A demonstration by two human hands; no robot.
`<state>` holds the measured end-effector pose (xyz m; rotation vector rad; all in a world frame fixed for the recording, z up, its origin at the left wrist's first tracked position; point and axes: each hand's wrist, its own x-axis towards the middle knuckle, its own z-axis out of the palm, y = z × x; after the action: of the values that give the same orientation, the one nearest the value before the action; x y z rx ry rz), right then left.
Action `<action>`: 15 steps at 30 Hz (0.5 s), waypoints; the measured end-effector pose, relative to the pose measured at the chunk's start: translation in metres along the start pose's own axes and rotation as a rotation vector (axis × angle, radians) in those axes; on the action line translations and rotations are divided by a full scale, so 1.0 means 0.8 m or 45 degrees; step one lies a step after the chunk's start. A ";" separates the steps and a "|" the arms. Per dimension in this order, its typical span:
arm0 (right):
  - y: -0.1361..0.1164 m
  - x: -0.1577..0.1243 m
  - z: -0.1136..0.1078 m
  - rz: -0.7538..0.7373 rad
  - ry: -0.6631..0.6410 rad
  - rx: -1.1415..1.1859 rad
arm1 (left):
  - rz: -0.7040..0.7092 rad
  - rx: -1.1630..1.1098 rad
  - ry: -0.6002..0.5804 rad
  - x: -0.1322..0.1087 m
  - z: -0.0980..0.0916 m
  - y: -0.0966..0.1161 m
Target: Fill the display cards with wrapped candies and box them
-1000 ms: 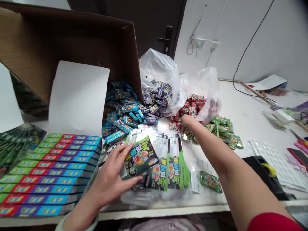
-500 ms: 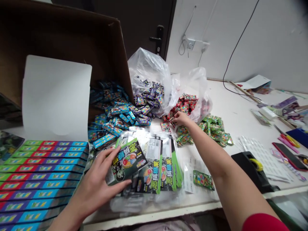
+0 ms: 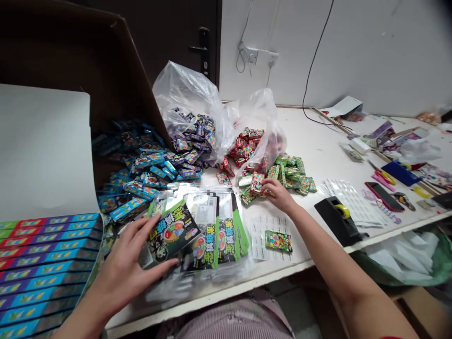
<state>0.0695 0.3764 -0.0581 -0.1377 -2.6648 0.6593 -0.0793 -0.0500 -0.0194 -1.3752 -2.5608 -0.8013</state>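
My left hand (image 3: 136,261) grips a black printed pouch (image 3: 174,231) by its edges, thumb on the near side and fingers on the far side. Beneath it lie several more black and green pouches (image 3: 208,240) in clear plastic. Between the fingertips of my right hand (image 3: 277,194) is a small red candy box (image 3: 257,182), held just over the pile of green candy boxes (image 3: 291,172). Another red box (image 3: 223,179) rests close to the pouches. One green candy box (image 3: 278,241) lies on a printed sheet (image 3: 259,235) nearer the table edge.
Blue candy boxes (image 3: 144,165) spill from a large carton (image 3: 141,80). Clear bags hold purple boxes (image 3: 203,129) and red boxes (image 3: 243,146). At left is an open display box (image 3: 45,155) filled with coloured rows. A tape dispenser (image 3: 335,221) and phone (image 3: 383,195) are at right.
My right hand has moved from the red pile toward the green boxes and nearer to me, carrying a red candy box. My left hand keeps its grip on the pouch. The view has turned right.
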 end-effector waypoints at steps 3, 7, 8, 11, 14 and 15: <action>0.008 -0.001 0.011 0.054 -0.044 -0.019 | -0.006 0.013 -0.023 0.005 0.000 0.010; 0.010 0.020 0.022 0.258 -0.034 -0.090 | -0.003 0.054 -0.023 0.006 -0.002 0.015; 0.011 0.024 0.025 0.312 -0.053 -0.103 | -0.010 0.058 -0.034 0.006 -0.001 0.015; 0.011 0.031 0.030 0.369 -0.161 -0.075 | -0.002 0.044 -0.053 0.004 0.000 0.017; 0.014 0.030 0.029 0.332 -0.256 -0.003 | 0.040 0.023 -0.042 0.005 0.003 0.023; 0.015 0.030 0.027 0.319 -0.270 0.018 | 0.055 0.020 -0.038 0.005 0.004 0.025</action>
<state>0.0390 0.3824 -0.0729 -0.4259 -2.8728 0.8102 -0.0651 -0.0368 -0.0128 -1.4435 -2.5446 -0.7577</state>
